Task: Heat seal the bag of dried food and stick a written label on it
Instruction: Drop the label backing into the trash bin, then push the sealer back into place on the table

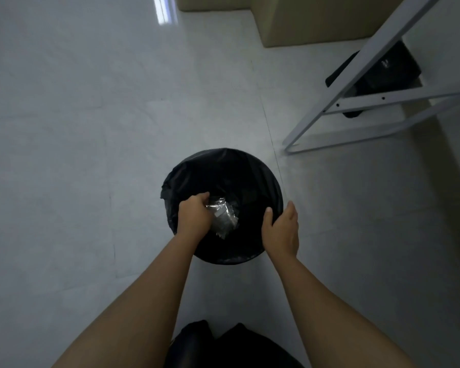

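Note:
A round waste bin lined with a black bag stands on the pale floor below me. My left hand is over the bin's mouth, fingers closed on a crumpled clear plastic bag that hangs inside the opening. My right hand rests on the bin's right rim, thumb inside and fingers curled over the edge. What the clear bag holds cannot be made out in the dim light.
A white metal table frame stands at the right, with a black bag under it. Beige cabinets line the far wall. My dark trousers show at the bottom edge.

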Motion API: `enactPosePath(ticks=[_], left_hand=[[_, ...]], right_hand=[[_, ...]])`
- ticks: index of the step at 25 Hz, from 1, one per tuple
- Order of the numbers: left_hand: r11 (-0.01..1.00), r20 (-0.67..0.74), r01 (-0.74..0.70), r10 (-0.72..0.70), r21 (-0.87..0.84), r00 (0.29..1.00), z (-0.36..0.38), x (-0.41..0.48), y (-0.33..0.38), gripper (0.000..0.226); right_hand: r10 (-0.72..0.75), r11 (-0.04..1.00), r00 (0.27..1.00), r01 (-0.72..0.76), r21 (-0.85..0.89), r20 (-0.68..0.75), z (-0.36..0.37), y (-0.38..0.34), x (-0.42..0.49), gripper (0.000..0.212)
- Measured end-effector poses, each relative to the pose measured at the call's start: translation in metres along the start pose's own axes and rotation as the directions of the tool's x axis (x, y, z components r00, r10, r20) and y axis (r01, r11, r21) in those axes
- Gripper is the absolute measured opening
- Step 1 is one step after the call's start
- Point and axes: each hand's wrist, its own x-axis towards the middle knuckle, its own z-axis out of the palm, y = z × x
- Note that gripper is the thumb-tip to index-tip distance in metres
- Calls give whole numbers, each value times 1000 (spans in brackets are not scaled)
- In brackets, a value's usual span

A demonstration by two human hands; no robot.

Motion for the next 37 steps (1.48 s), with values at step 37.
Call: enactPosePath(ticks=[37], left_hand=[[332, 662, -924, 739, -190, 130, 158, -757, 448, 38]], right_hand=[[845, 530, 110, -305, 791, -523, -572, 389, -558, 66]])
